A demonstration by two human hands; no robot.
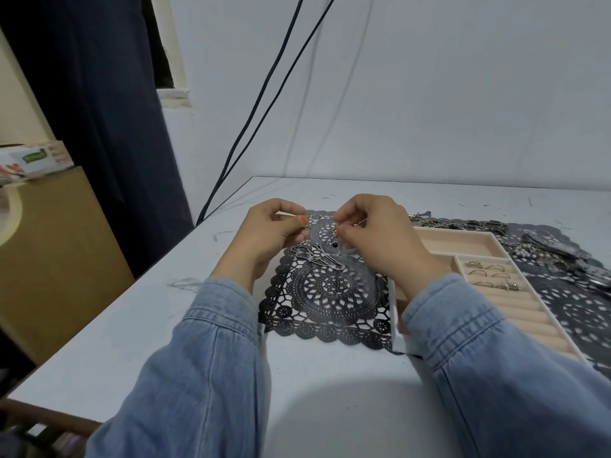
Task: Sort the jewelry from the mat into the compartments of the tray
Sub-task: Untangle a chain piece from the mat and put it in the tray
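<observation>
Both hands pinch one thin silver chain necklace point(319, 257) over the black lace mat point(330, 292), the left hand point(269, 234) and the right hand point(373, 236) each clenched on an end. Its slack sags below and between the grips into a loose heap on the mat, with a small dark bead point(335, 245) hanging just under the right pinch. The held span runs roughly left to right; I judge the looped slack could knot or snag in the lace cutouts when lifted toward the tray point(489, 241) beyond the right hand.

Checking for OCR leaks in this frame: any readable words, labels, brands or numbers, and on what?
Nothing is legible.
Box at far left, on the brown cabinet: green label with print, too blurred to read.
Tray, mat, chain, rings, sleeves: no text visible.
</observation>
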